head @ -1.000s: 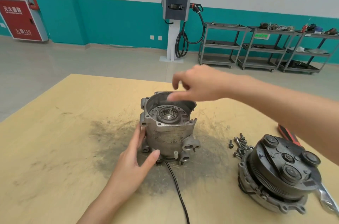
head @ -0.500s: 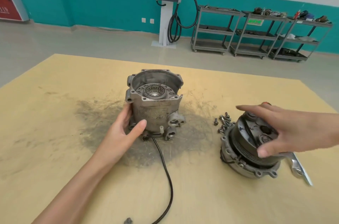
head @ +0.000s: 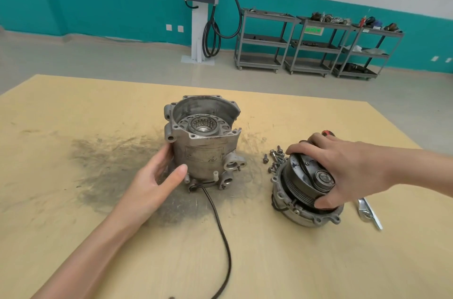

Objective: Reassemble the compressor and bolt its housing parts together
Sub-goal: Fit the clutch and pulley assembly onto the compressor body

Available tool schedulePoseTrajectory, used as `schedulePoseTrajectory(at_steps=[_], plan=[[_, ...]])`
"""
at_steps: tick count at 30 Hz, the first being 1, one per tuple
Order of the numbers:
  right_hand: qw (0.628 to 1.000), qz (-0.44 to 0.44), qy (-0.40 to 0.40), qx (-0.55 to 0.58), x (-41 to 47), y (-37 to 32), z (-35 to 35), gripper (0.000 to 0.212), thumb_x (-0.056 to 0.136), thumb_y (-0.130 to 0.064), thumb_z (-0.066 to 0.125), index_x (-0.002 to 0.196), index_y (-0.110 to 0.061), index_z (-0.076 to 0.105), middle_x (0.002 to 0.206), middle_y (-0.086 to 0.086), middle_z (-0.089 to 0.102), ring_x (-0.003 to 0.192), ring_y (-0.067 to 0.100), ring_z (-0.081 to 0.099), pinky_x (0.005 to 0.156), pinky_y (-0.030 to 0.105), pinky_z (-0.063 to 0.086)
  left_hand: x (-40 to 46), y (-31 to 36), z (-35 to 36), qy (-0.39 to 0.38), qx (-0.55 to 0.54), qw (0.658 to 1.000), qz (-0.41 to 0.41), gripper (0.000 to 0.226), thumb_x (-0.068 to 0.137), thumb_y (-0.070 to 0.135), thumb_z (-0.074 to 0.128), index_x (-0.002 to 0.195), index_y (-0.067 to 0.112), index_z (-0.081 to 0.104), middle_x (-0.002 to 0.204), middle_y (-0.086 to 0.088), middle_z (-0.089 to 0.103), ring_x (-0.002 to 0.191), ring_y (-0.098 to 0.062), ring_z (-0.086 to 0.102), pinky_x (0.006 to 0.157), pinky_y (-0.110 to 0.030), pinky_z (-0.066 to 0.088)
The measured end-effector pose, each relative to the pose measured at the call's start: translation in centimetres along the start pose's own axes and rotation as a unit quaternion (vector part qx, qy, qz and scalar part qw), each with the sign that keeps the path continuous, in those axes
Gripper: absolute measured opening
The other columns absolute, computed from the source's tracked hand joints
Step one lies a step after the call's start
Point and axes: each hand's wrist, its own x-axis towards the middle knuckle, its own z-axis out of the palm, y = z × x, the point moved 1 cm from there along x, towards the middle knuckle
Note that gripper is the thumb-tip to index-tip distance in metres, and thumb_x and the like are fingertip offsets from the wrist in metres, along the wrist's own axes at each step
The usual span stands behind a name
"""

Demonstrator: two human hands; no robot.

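Standing upright near the middle of the scuffed tan wooden tabletop (head: 73, 200): grey cast-aluminium compressor housing (head: 204, 149), open mouth up, needle bearing visible deep inside, a thin black cable (head: 220, 230) trailing from its base toward the viewer. Off to its right and well apart, lying with pulley face up and slightly tilted: dark round clutch-and-pulley front cover with grey bolt flange (head: 304, 190). Between the two, nearer the cover: small heap of loose steel bolts (head: 274, 157).

Left hand (head: 157, 176) cupped against the housing's lower left wall, fingers nearly straight, thumb touching the front wall, steadying rather than clamping. Right hand (head: 343, 171) draped over the cover's top, fingers and thumb curled round the pulley rim in a grip.

Deciding relation: cover to the right of the housing, under the right hand only; housing's long axis vertical, mouth upward. Likely needed next: lifting, flipping the cover flange-down, carrying leftward over the mouth, aligning bolt holes.

Silver wrench handle (head: 369, 213) just beyond the cover's right edge.
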Motion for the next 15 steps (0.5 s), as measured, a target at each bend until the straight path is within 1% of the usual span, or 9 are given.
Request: schedulePoseTrajectory(at_steps=[1,3,6,8,9,11,12,13,15], plan=[[1.000,-0.002,0.003,-0.006,0.02,-0.02,0.07,0.096,0.053,-0.084,0.047,0.131,-0.052,-0.001,0.124,-0.006,0.032,0.113,0.017,0.038,0.086,0.034,0.048,-0.09,0.02,0.03,-0.007,0.007,1.000,0.000,0.061,0.078,0.057,0.069,0.130,0.055,0.037,0.134,0.041,0.043,0.131,0.012,0.036,0.106,-0.017,0.030],[1.000,-0.008,0.006,-0.019,0.10,-0.03,0.13,0.097,0.056,-0.086,0.045,0.133,-0.049,-0.001,0.130,-0.009,0.028,0.111,0.014,0.037,0.077,0.029,0.044,-0.19,0.12,0.13,-0.018,0.016,1.000,-0.001,0.064,0.073,0.064,0.067,0.129,0.059,0.036,0.137,0.041,0.039,0.133,0.012,0.033,0.107,-0.021,0.027],[1.000,-0.005,0.007,-0.026,0.25,-0.08,0.14,0.098,0.058,-0.090,0.043,0.135,-0.049,-0.004,0.129,-0.010,0.028,0.105,0.013,0.036,0.072,0.026,0.038,-0.16,0.09,0.21,-0.023,0.017,1.000,-0.004,0.060,0.078,0.058,0.066,0.128,0.060,0.034,0.135,0.045,0.038,0.132,0.014,0.032,0.108,-0.021,0.026],[0.999,-0.006,0.026,-0.025,0.21,-0.11,0.28,0.093,0.060,-0.086,0.042,0.134,-0.050,0.000,0.123,-0.008,0.032,0.104,0.016,0.040,0.069,0.026,0.037,-0.15,0.07,0.32,-0.026,0.018,0.999,-0.007,0.061,0.079,0.049,0.065,0.128,0.059,0.031,0.131,0.049,0.037,0.131,0.016,0.032,0.108,-0.017,0.027],[0.999,-0.007,0.035,-0.020,0.14,-0.13,0.37,0.090,0.059,-0.085,0.042,0.133,-0.051,0.003,0.121,-0.008,0.034,0.103,0.016,0.040,0.067,0.026,0.036,-0.18,0.09,0.39,-0.025,0.018,0.999,-0.010,0.063,0.077,0.048,0.064,0.128,0.058,0.029,0.128,0.051,0.037,0.130,0.018,0.032,0.106,-0.011,0.029],[0.999,-0.007,0.045,-0.006,-0.02,-0.17,0.45,0.087,0.058,-0.083,0.044,0.131,-0.053,0.006,0.118,-0.009,0.035,0.102,0.015,0.041,0.067,0.026,0.036,-0.29,0.32,0.60,-0.026,0.023,0.999,-0.014,0.064,0.075,0.049,0.063,0.128,0.058,0.028,0.124,0.054,0.037,0.128,0.021,0.032,0.097,0.001,0.030],[0.999,-0.008,0.047,-0.002,-0.05,-0.18,0.40,0.087,0.057,-0.082,0.046,0.130,-0.054,0.008,0.117,-0.009,0.035,0.103,0.015,0.041,0.067,0.026,0.036,-0.30,0.47,0.65,-0.025,0.025,0.999,-0.015,0.064,0.075,0.048,0.063,0.127,0.058,0.028,0.123,0.055,0.037,0.127,0.021,0.032,0.095,0.003,0.030],[0.999,-0.007,0.046,-0.001,-0.07,-0.20,0.27,0.087,0.057,-0.081,0.048,0.130,-0.054,0.009,0.117,-0.010,0.035,0.103,0.014,0.042,0.068,0.027,0.036,-0.33,0.59,0.63,-0.024,0.023,0.999,-0.015,0.064,0.075,0.046,0.062,0.128,0.057,0.028,0.124,0.054,0.038,0.127,0.021,0.032,0.095,0.003,0.030],[0.999,-0.006,0.043,-0.008,-0.12,-0.24,-0.01,0.087,0.056,-0.080,0.050,0.130,-0.054,0.011,0.117,-0.010,0.036,0.105,0.014,0.043,0.066,0.026,0.034,-0.45,0.81,0.61,-0.026,0.015,0.999,-0.010,0.065,0.078,0.041,0.061,0.133,0.052,0.028,0.130,0.047,0.039,0.129,0.019,0.032,0.102,-0.004,0.029]])
